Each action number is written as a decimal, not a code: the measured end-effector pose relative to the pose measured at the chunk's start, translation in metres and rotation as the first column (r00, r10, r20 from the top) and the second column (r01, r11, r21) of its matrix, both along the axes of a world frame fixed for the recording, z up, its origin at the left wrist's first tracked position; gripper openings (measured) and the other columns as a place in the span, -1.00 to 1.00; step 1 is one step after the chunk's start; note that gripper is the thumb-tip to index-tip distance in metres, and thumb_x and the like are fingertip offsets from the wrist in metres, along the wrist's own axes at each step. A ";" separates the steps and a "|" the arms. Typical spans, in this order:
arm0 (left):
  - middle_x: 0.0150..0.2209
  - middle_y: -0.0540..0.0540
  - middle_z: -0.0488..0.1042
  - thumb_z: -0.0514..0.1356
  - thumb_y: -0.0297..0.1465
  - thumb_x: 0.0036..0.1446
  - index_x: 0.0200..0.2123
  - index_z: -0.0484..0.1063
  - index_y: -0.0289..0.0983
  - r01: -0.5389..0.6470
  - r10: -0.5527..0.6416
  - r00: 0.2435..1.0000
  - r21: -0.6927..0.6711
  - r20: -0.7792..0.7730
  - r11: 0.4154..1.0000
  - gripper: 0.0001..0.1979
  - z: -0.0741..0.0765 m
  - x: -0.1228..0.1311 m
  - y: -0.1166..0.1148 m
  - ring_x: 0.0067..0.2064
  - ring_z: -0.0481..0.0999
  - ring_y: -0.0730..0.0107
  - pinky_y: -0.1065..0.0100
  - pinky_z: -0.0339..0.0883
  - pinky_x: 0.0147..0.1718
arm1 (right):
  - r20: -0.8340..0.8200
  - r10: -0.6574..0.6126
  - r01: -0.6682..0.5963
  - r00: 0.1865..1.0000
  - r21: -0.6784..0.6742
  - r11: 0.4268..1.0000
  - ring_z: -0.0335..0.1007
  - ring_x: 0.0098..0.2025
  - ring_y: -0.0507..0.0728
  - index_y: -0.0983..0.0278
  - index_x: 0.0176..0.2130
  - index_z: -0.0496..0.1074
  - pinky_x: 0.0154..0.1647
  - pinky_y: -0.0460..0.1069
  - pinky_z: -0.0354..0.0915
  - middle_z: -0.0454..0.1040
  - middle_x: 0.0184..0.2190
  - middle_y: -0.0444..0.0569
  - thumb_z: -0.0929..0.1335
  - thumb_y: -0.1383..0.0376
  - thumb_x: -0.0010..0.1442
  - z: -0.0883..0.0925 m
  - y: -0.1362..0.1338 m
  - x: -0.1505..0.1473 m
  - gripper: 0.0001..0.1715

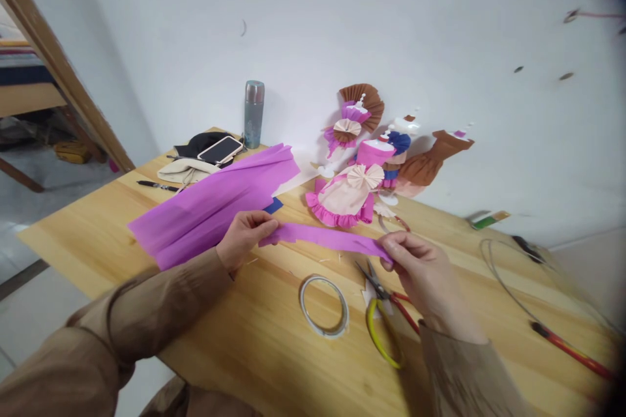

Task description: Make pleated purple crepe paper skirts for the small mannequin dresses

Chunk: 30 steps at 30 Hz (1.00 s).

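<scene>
A narrow strip of purple crepe paper (327, 238) is stretched between my two hands above the wooden table. Its left end is pinched by my left hand (248, 238), thumb against fingers. My right hand (420, 273) pinches the right end the same way. Behind my left hand lies a large purple crepe paper sheet (210, 208) with a ragged right edge. Under the strip, a roll of tape (303, 300) lies flat. Beside it are scissors (376, 326) with yellow and red handles, blades parted, partly hidden by my right hand.
Small dress forms in paper dresses, one pink (342, 199) and one brown (430, 159), stand by the wall. A flask (253, 114), phone (220, 150), dark cloth and pen (157, 186) sit at the back left. A red-handled tool (570, 346) with a cable lies right.
</scene>
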<state>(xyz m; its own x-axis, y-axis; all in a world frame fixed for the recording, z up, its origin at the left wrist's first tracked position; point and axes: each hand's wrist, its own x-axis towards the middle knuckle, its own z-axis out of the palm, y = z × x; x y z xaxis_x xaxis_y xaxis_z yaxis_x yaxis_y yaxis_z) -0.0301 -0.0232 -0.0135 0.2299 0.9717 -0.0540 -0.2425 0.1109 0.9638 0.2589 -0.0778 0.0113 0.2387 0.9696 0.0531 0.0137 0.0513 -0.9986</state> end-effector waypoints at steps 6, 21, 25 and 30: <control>-0.55 0.01 0.50 0.44 -0.35 -0.16 -0.22 0.57 -0.38 -0.031 0.033 0.999 0.039 -0.033 0.999 -0.61 0.001 -0.002 0.003 -0.52 0.43 0.54 0.45 0.31 -0.45 | 0.110 -0.050 0.052 0.993 -0.016 0.999 0.24 -0.60 -0.04 0.23 -0.32 0.59 -0.59 -0.12 0.16 0.39 -0.64 -0.17 0.61 0.11 -0.20 0.002 0.003 0.003 -0.57; -0.61 0.02 0.45 0.35 -0.38 -0.11 -0.43 0.51 -0.40 0.069 -0.073 0.969 -0.026 -0.235 0.997 -0.80 0.000 -0.001 0.007 -0.60 0.38 0.59 0.53 0.23 -0.58 | 0.453 0.066 0.011 0.889 -0.165 0.986 0.17 -0.62 -0.02 0.29 -0.49 0.50 -0.58 -0.08 0.08 0.35 -0.69 -0.15 0.48 0.03 -0.07 -0.004 0.007 0.018 -0.64; -0.66 0.03 0.41 0.30 -0.37 -0.03 -0.50 0.44 -0.38 0.092 -0.094 0.960 -0.019 -0.265 0.996 -0.83 0.002 -0.001 0.006 -0.64 0.34 0.61 0.54 0.20 -0.63 | 0.450 0.061 0.015 0.891 -0.164 0.986 0.16 -0.62 -0.02 0.28 -0.50 0.47 -0.57 -0.09 0.08 0.33 -0.70 -0.16 0.49 0.00 -0.07 -0.002 0.006 0.017 -0.60; -0.68 0.04 0.37 0.27 -0.35 0.03 -0.55 0.38 -0.36 0.092 -0.100 0.957 -0.043 -0.273 0.995 -0.77 0.002 0.000 0.005 -0.67 0.30 0.62 0.54 0.19 -0.66 | 0.412 0.062 0.008 0.909 -0.165 0.986 0.09 -0.64 -0.05 0.28 -0.53 0.42 -0.59 -0.10 0.01 0.28 -0.72 -0.19 0.48 -0.04 -0.04 0.001 0.003 0.017 -0.55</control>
<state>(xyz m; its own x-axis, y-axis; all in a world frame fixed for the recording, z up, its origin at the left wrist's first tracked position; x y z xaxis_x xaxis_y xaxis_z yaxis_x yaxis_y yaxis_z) -0.0298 -0.0181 -0.0114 0.2945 0.9428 -0.1561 0.0444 0.1496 0.9877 0.2759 -0.0744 0.0118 0.2024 0.9792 -0.0141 0.4291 -0.1016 -0.8975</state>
